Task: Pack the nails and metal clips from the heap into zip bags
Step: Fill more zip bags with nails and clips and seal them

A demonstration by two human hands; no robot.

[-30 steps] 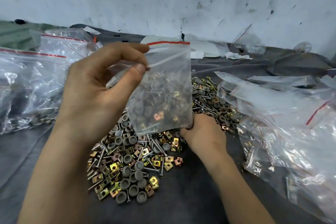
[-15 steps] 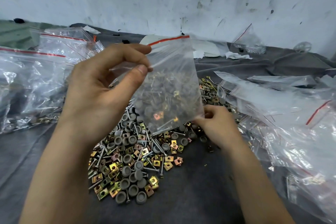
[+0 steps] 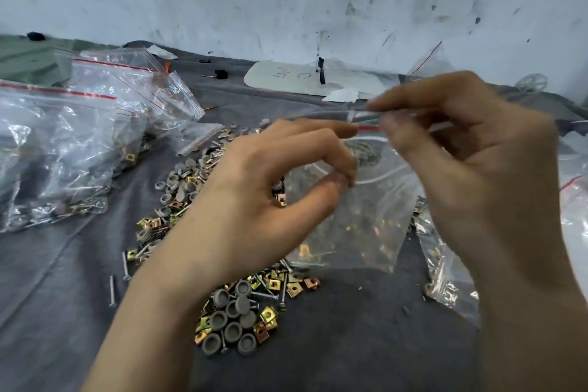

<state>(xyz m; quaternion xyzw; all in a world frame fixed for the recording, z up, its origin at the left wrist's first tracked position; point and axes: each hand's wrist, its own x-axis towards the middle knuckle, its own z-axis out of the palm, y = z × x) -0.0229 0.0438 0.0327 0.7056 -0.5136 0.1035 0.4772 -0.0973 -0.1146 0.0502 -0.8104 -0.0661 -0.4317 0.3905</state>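
Observed: the left hand (image 3: 270, 200) pinches the zip bag (image 3: 359, 232) near its mouth between thumb and fingertips. The right hand (image 3: 477, 175), blurred, pinches the red-lined top strip at the bag's 12 o'clock. The bag hangs between both hands with specks of metal inside; its bottom edge is over the heap (image 3: 241, 318), contact not discernible. The heap of nails, brass-coloured clips and grey caps lies on the grey cloth (image 3: 350, 353), spreading from 6 to 10 o'clock of the bag. There are filled bags (image 3: 63, 153) at 9 o'clock and more bags (image 3: 445, 280) at 4 o'clock.
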